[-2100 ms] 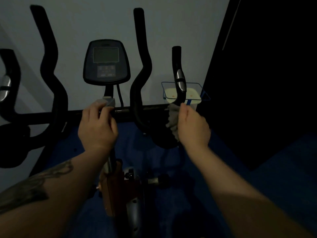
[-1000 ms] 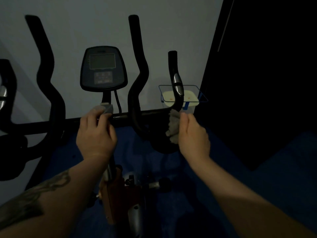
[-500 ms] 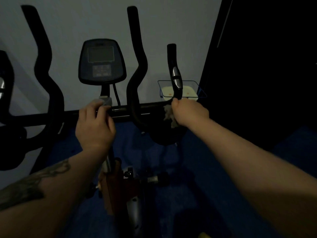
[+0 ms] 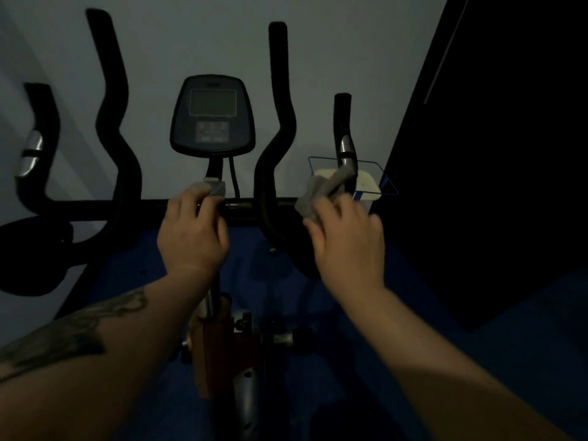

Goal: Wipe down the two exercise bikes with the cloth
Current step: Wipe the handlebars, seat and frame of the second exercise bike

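Observation:
An exercise bike stands in front of me in a dim room, with a dark console point(image 4: 212, 114) above a black crossbar point(image 4: 127, 206). My left hand point(image 4: 192, 232) grips the crossbar at the grey clamp under the console. My right hand point(image 4: 348, 240) holds a grey cloth point(image 4: 324, 192) against the base of the right outer handlebar point(image 4: 343, 135), just under its silver sensor. Two tall curved black handles point(image 4: 276, 128) rise beside the console. A second bike is not in view.
A white wall lies behind the bike and a dark panel point(image 4: 493, 154) fills the right side. A white container in a blue wire holder point(image 4: 369, 183) sits behind the right handlebar. The bike's red-brown frame point(image 4: 219, 351) stands over a blue floor point(image 4: 525, 345) below.
My right hand has slid the cloth from the lower curve of the right handlebar up toward the silver sensor. My left hand stays on the crossbar clamp. The view tilted down a little.

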`<state>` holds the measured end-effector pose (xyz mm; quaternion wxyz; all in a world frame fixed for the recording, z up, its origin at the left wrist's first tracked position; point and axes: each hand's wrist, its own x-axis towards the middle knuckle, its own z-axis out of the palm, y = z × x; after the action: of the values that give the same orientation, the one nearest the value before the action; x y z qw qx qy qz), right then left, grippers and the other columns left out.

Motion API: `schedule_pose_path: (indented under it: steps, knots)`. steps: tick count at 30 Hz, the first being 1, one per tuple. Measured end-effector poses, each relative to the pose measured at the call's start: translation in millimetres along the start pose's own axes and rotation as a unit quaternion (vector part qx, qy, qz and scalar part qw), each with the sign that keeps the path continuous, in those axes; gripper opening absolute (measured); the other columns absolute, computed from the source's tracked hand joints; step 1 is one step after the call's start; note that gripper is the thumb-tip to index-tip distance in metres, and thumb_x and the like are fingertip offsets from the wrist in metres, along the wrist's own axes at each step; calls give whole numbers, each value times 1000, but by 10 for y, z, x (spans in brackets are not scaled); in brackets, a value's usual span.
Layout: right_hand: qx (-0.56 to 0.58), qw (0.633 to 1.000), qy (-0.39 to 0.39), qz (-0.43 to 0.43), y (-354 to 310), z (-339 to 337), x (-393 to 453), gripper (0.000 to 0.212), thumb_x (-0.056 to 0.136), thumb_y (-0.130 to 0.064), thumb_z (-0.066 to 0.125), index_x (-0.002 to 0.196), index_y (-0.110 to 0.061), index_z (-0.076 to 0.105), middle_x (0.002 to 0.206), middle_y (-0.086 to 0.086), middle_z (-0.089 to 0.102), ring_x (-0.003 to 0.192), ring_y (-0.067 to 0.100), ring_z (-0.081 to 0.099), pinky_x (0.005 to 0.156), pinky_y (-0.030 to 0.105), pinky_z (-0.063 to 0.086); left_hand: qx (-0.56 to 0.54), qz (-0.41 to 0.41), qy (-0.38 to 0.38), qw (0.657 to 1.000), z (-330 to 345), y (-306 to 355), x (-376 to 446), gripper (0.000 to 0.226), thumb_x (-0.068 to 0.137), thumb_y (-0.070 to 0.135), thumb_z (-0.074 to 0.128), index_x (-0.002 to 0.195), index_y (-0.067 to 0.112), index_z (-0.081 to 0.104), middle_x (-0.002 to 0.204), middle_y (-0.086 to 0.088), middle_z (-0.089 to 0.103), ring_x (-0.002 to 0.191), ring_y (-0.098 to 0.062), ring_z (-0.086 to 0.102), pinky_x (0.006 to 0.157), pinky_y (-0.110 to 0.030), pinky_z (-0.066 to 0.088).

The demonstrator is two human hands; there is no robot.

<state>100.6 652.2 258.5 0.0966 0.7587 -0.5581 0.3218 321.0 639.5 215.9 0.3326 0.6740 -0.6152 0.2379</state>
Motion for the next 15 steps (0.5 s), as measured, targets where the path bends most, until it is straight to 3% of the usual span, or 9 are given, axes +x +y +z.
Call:
schedule_pose_path:
  steps: [3,5,7,9,12,15]
  knots:
    - [94,994,-34,31,-123,-6,-454,21,94,-32,44,98,-17,59,87,2,55,70,19,53,58,30,37,4,8,7,1000,-4,-3,14,26,83,16,55,105,7,65,118,-16,59,105,-34,50,75,-41,45]
    - [126,989,-43,65,-132,-37,-400,22,93,-25,42,103,-14,58,88,2,56,71,21,56,54,31,39,5,12,15,1000,-7,-4,6,25,83,16,55,104,7,65,117,-15,59,104,-32,49,77,-38,44]
    - [138,987,-38,72,-158,-62,-114,24,96,-20,43,119,-17,49,88,-4,51,76,17,54,58,32,38,4,9,12,1000,-13,2,6,24,83,15,56,104,7,65,118,-15,59,105,-31,48,77,-37,43]
    - [186,980,-49,59,-227,-70,103,26,99,-30,43,125,-23,44,95,-8,51,84,13,52,67,32,41,3,4,4,1000,-27,13,4,24,83,15,56,104,7,65,118,-15,59,106,-31,48,77,-37,43]
    - [249,962,-65,87,-322,-55,-119,26,99,-42,36,113,-23,48,102,-6,56,89,14,56,68,33,46,3,5,8,1000,-19,22,5,24,82,15,56,103,8,65,118,-13,59,105,-31,50,76,-37,44]
    - [268,958,-68,80,-303,-109,-315,21,99,-42,39,102,-22,43,92,-2,59,80,16,58,66,37,49,7,5,17,1000,-16,14,9,24,82,15,57,103,10,66,118,-13,60,105,-30,50,74,-35,43]
